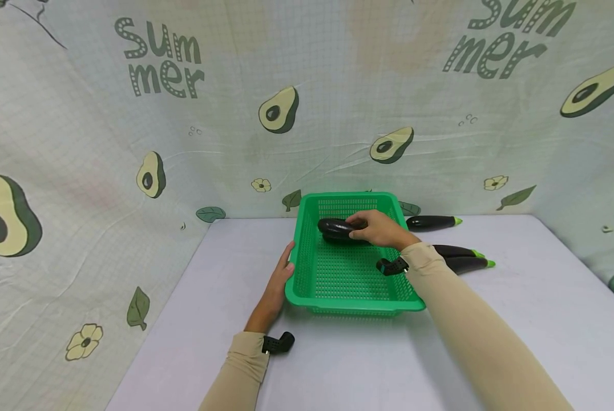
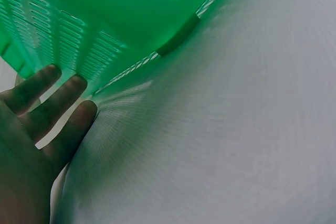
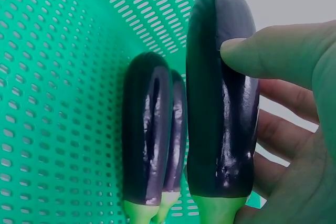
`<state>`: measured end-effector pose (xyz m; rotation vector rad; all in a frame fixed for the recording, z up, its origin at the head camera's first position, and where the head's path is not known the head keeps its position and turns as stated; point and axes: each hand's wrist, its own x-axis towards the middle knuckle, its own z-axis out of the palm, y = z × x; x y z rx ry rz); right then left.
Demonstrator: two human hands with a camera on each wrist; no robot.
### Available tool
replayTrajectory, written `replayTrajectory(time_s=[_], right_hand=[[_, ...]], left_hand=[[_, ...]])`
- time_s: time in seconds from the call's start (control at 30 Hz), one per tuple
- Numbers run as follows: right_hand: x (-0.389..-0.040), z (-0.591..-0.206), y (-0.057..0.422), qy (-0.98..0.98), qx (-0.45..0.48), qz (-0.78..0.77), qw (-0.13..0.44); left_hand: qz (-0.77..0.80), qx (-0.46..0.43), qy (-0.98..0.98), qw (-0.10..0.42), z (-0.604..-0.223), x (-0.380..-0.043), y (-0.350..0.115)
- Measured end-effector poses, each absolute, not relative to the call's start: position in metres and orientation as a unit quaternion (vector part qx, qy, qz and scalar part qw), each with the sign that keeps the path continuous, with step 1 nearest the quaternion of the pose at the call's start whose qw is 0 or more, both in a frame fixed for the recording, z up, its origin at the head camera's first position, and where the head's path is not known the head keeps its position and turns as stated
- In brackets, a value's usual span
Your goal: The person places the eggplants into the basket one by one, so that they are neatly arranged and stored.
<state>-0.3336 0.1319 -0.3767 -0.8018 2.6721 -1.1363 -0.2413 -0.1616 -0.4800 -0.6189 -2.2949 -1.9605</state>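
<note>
A green plastic basket (image 1: 355, 305) with slotted walls stands on the white table. Inside its far half, my right hand (image 1: 381, 228) grips a dark purple eggplant (image 3: 220, 108), thumb on one side and fingers round the other. Two more eggplants lie in the basket beside it, the nearer one (image 3: 147, 145) partly covering the other (image 3: 177, 140) in the right wrist view. At the basket's left side is my left hand (image 1: 275, 288). Its fingers (image 2: 63, 90) are extended and spread against the slotted outer wall.
To the right of the basket, one eggplant (image 1: 432, 222) lies toward the back of the table. Two others, an upper (image 1: 456, 250) and a lower one (image 1: 466, 264), lie close together nearer the right forearm, which partly hides them. A printed cloth (image 1: 332, 114) hangs behind the table.
</note>
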Motion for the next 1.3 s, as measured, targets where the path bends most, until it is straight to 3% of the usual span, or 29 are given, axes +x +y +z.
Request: replayTrajectory(time_s=[0.53,0.9,1.3], right_hand=[[-0.339,-0.382,0.129,0.890,-0.264,-0.357,0.101],[-0.343,-0.386,0.129,0.905,-0.274,-0.306,0.113],[-0.344,-0.387,0.126,0.913,-0.285,-0.271,0.112]], left_hand=[[-0.645,-0.202,-0.737,-0.001,-0.464,-0.236,-0.163],[-0.636,-0.200,-0.745,0.028,-0.479,-0.244,-0.161],[-0.638,-0.196,-0.744,0.024,-0.479,-0.243,-0.161]])
